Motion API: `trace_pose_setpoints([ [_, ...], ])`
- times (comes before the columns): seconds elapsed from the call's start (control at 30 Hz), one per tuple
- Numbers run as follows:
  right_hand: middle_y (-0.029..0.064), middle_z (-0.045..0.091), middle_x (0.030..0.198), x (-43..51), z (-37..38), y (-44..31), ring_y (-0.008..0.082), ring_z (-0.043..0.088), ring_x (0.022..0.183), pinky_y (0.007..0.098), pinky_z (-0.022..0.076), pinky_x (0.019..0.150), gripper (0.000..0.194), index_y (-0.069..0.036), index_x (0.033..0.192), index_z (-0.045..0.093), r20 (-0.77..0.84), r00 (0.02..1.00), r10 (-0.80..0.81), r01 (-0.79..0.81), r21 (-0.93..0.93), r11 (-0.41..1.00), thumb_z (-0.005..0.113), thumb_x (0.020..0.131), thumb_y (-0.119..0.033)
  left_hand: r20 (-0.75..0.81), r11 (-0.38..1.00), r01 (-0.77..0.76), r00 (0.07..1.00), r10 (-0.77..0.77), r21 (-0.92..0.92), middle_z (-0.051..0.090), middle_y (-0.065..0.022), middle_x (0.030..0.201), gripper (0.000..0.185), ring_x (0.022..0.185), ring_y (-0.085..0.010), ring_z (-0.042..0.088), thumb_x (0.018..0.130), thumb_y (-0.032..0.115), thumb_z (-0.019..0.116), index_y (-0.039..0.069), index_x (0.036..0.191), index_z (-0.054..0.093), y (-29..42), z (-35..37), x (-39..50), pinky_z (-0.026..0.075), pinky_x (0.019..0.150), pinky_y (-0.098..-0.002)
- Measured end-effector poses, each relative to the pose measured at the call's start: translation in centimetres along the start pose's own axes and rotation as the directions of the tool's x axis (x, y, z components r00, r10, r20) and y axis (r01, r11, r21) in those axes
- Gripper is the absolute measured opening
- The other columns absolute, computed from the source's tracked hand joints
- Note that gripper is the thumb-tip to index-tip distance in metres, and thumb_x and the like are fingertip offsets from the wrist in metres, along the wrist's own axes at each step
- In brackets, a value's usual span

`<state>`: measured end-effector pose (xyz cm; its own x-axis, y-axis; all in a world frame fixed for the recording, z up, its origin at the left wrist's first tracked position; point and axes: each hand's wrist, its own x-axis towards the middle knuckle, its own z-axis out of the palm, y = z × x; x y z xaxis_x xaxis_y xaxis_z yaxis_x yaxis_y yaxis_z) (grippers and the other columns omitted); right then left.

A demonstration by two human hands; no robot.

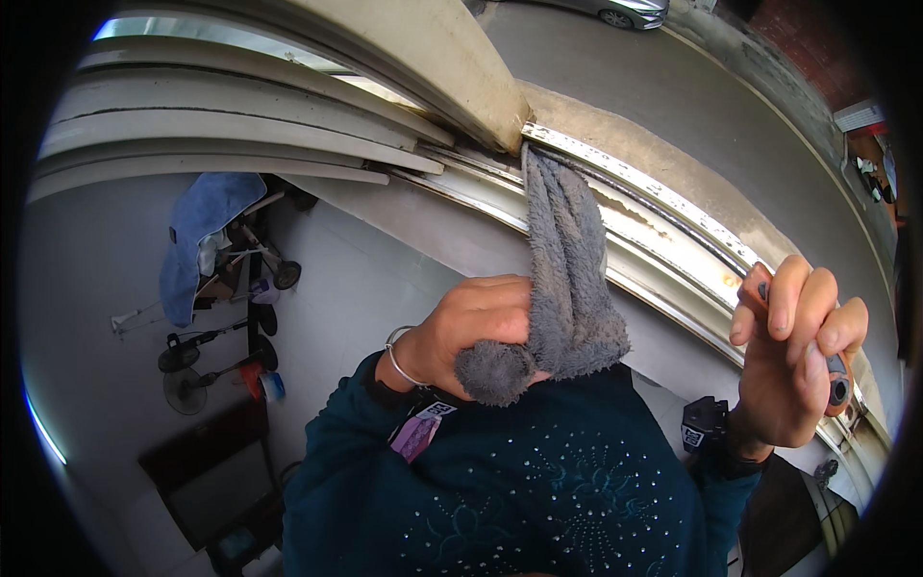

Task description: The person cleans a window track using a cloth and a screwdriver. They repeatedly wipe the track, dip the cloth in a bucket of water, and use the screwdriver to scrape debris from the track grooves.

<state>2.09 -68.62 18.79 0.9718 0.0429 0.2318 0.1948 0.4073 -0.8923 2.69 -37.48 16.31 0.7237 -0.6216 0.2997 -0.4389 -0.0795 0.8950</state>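
My left hand (479, 321) is closed around a grey fluffy cloth (573, 274). One bunched end sticks out below the fist, and the rest hangs beside it over the window's sliding track (649, 245), with its far tip near the frame's edge. At the right, my right hand (789, 353) holds a tool handle in orange-brown and black (836, 389), above the track. Its working end cannot be made out. Dark dirt marks and worn patches show along the light metal track.
Sliding window panels (238, 130) stand at the upper left. Beyond the sill lie a road (692, 108) and a parked silver car (624, 11). Inside, on the left, are a cart under a blue cover (205, 238), a standing fan (185, 391) and a dark-framed cabinet (216, 476).
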Motion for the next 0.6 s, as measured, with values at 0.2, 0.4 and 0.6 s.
trace_pose_setpoints([
  [0.2, 0.0033, 0.046, 0.081, 1.9, 1.6, -2.4, 0.0187, 0.053, 0.084, 0.0373, 0.0546, 0.072, 0.023, -0.017, 0.098, 0.044, 0.037, 0.997, 0.074, -0.072, -0.067, 0.995, 0.065, 0.088, -0.022, 0.013, 0.997, -0.044, 0.999, 0.045, -0.069, 0.070, -0.0177, 0.098, 0.024, 0.089, -0.0329, 0.071, 0.075, 0.008, 0.084, 0.004, 0.089, 0.065, 0.2, 0.1, -0.3, 0.055, 0.077, -0.0394],
  [0.4, 0.0075, 0.050, 0.086, 5.6, 7.1, -0.3, 0.0222, 0.057, 0.087, 0.0435, 0.0569, 0.081, 0.017, -0.014, 0.102, 0.049, 0.207, 0.977, -0.040, 0.047, -0.030, 0.998, 0.061, 0.090, -0.017, -0.196, 0.978, 0.140, 0.975, -0.109, 0.153, 0.071, -0.0185, 0.100, 0.027, 0.093, -0.0334, 0.072, 0.074, 0.005, 0.084, 0.002, 0.093, 0.066, 1.2, -0.9, -1.1, 0.056, 0.082, -0.0410],
  [0.6, 0.0050, 0.053, 0.081, 2.6, 9.6, -1.9, 0.0220, 0.057, 0.083, 0.0479, 0.0529, 0.085, 0.017, -0.014, 0.091, 0.052, 0.220, 0.975, 0.015, 0.025, -0.178, 0.984, 0.070, 0.091, -0.013, -0.104, 0.991, 0.061, 0.993, -0.048, 0.120, 0.070, -0.0178, 0.101, 0.026, 0.090, -0.0324, 0.071, 0.074, 0.005, 0.083, 0.003, 0.094, 0.066, 0.9, -2.1, -1.8, 0.055, 0.080, -0.0410],
])
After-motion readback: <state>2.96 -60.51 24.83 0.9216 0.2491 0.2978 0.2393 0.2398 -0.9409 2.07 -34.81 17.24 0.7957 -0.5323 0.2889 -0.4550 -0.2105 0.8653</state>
